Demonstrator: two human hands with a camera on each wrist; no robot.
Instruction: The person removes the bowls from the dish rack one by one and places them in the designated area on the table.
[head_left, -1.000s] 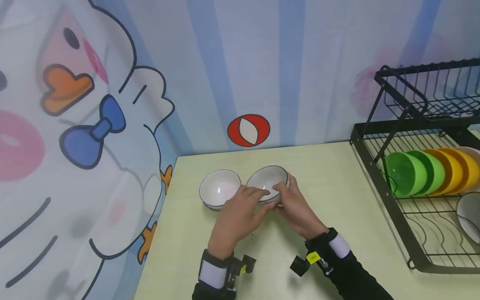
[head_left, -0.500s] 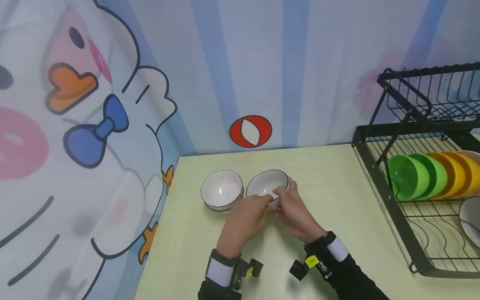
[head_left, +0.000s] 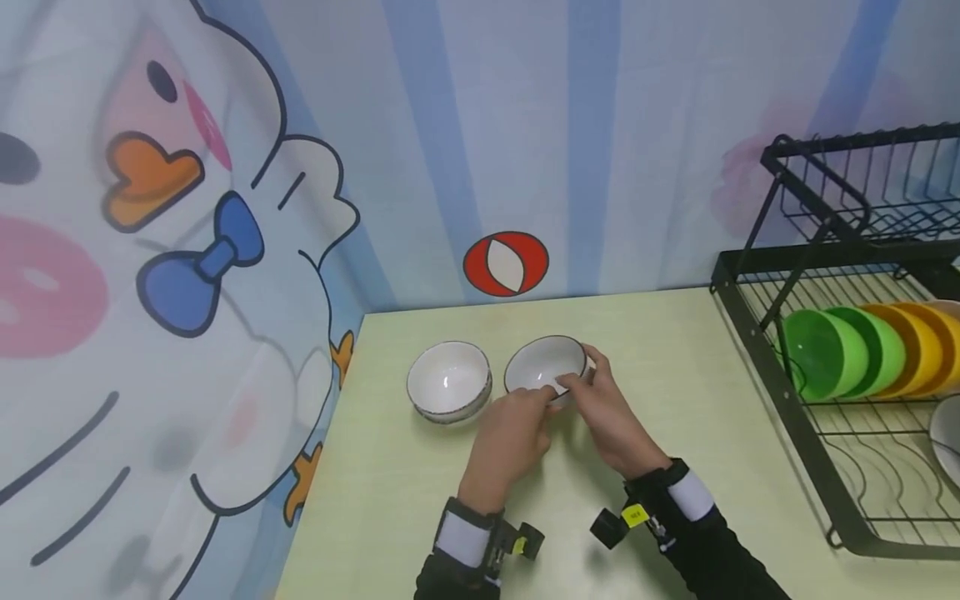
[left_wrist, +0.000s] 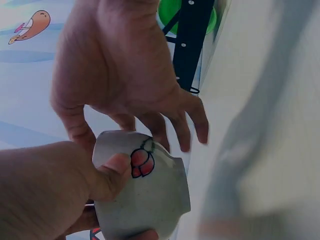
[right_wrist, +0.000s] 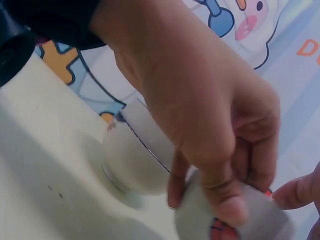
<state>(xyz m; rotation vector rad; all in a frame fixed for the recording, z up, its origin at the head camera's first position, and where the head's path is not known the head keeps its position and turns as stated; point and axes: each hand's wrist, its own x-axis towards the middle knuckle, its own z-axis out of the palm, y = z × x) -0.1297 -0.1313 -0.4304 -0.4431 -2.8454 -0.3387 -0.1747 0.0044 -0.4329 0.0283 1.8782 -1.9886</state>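
A white bowl (head_left: 542, 360) with a dark rim is held tilted between both hands, and a red motif shows on its outer wall (left_wrist: 145, 195) in the left wrist view. My left hand (head_left: 504, 446) pinches its near edge, fingers over the rim and thumb (left_wrist: 116, 170) against the outside. My right hand (head_left: 618, 417) grips the right side, thumb over the rim and fingers round the back. To the left, a similar white bowl stack (head_left: 450, 379) stands upright on the table; in the right wrist view one bowl (right_wrist: 132, 155) shows another rim above it.
A black two-tier dish rack (head_left: 780, 408) stands at the right. Its lower tier holds green bowls (head_left: 821, 354), yellow bowls (head_left: 918, 346) and a white dish (head_left: 947, 437). A printed cartoon backdrop (head_left: 637, 167) closes off the table's back and left side.
My left hand has shifted right along the held bowl's near edge, away from the bowl stack, and its fingers have closed over the rim. The right hand keeps its grip.
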